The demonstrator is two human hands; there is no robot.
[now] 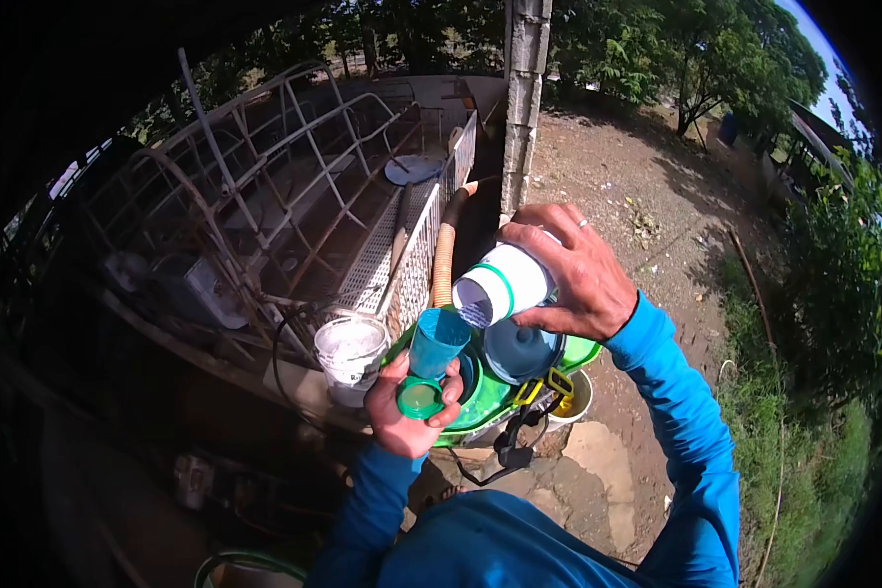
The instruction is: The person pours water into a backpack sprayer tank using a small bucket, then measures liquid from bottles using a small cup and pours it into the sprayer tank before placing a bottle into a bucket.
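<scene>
My right hand [590, 279] is wrapped round a white plastic bottle [519, 278] with a green ring near its open mouth. The bottle is tilted, its mouth down and to the left, just above a blue translucent cup [438, 338]. My left hand [399, 427] holds that cup upright between thumb and fingers, along with a green screw lid [419, 399] in front of it. Whether anything flows from the bottle I cannot make out. Under both hands stands a bright green tank [495, 400] with an open mouth, partly hidden, and a round grey-blue lid [522, 351] beside it.
A white bucket [351, 355] stands left of the cup. Another pale bucket [570, 404] with something yellow inside sits to the right, near a black strap with yellow buckles [542, 389]. Rusty metal pens [294, 147] fill the left; a concrete post [524, 98] rises ahead.
</scene>
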